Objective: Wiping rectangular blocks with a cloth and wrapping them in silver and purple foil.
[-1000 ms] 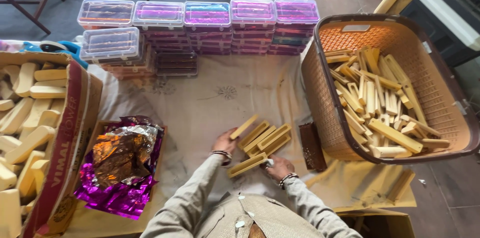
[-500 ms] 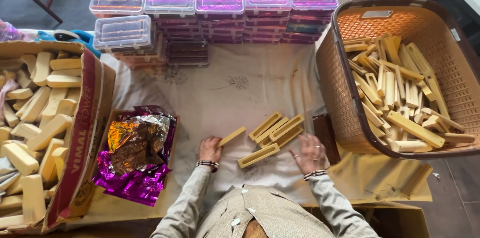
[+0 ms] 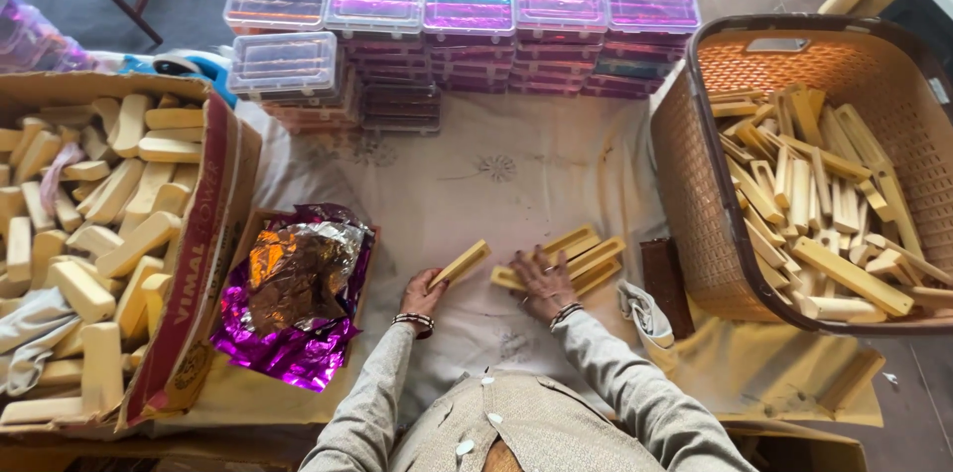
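A single pale yellow bar (image 3: 460, 264), long and rectangular, lies tilted with its far end pointing right, its near end gripped by the left hand (image 3: 422, 290). Just to its right, a small pile of like yellow bars (image 3: 571, 256) lies on the cream cloth (image 3: 476, 174), the bars roughly parallel and slanted alike; the right hand (image 3: 544, 280) rests flat on the pile's near-left part.

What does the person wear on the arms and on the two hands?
Both arms are covered by long sleeves of a light grey-beige cloth, reaching to the wrists. The left hand has a dark beaded band at its wrist. The right hand has a similar dark band at its wrist. Both hands are bare, without gloves.
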